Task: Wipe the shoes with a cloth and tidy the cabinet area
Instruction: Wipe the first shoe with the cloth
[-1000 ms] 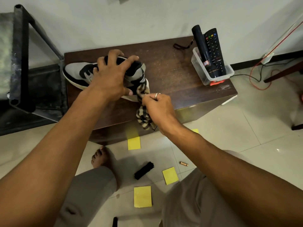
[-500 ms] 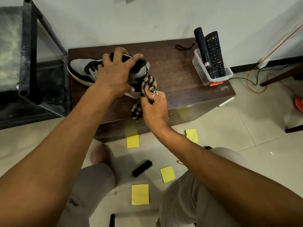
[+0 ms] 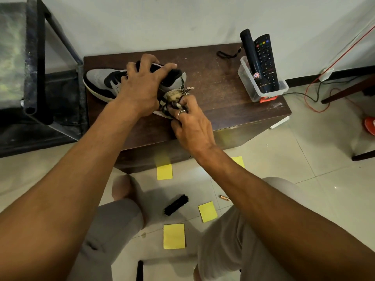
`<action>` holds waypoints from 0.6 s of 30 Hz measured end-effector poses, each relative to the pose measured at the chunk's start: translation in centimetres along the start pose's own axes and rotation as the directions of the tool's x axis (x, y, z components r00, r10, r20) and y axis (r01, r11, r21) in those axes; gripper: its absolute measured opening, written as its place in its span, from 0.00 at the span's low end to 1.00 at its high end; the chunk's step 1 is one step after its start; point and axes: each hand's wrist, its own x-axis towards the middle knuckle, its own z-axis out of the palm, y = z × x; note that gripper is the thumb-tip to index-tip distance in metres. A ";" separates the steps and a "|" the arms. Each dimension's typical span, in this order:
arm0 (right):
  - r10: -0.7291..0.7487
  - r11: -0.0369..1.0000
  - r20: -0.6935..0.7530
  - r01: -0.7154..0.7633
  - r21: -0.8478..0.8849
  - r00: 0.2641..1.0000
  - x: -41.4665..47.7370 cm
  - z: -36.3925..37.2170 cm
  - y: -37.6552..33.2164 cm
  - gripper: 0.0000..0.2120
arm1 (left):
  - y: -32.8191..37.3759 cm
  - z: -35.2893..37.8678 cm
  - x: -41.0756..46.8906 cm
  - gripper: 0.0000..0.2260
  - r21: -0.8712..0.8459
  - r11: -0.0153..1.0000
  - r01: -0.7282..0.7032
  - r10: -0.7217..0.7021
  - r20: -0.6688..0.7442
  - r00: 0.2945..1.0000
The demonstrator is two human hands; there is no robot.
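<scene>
The low dark-brown wooden desk (image 3: 213, 102) fills the upper centre of the frame against the white wall, with a black metal rack (image 3: 36, 57) just beside it at the upper left. On the desk's left half lies the grey, black and white sneaker (image 3: 97, 82), its long axis running from the toe at the left to the heel near the frame's centre. The left hand (image 3: 140, 88) clamps over the collar from above, fingers spread and curled round the opening. The right hand (image 3: 190, 126), the nearer one to the heel, pinches a bunched tan-and-black checked cloth (image 3: 174, 94) against the heel end. Judging from this, the next wipe runs leftward along the side, where the left wrist stands in the way. Well apart at the upper right, a clear plastic tub (image 3: 249, 92) holds a black torch (image 3: 251, 57) and a black remote control (image 3: 265, 59). On the floor tiles below lie yellow sticky notes (image 3: 174, 236), a black brush (image 3: 176, 204) and a small battery (image 3: 223, 198).
</scene>
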 end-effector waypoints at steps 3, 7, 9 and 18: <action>0.073 0.996 0.045 -0.071 -0.046 0.996 0.2 -1.4 -0.9 0.10 | -0.1 0.1 -0.2 0.42 -0.021 1.000 -0.016 0.016 -0.004 1.000; 0.187 0.982 -0.025 -0.187 0.011 0.982 0.7 -2.8 0.5 0.11 | -0.2 0.1 -0.2 0.48 -0.041 0.999 -0.005 0.006 0.022 1.000; 0.183 0.966 -0.164 -0.146 0.215 0.969 1.0 -2.8 1.1 0.10 | -0.1 0.0 -0.2 0.49 -0.048 0.999 0.001 0.001 0.030 1.000; 0.340 0.906 0.107 -0.356 0.231 0.934 1.7 -2.9 2.2 0.10 | -0.1 0.0 -0.1 0.47 -0.104 0.995 0.009 -0.004 0.042 0.999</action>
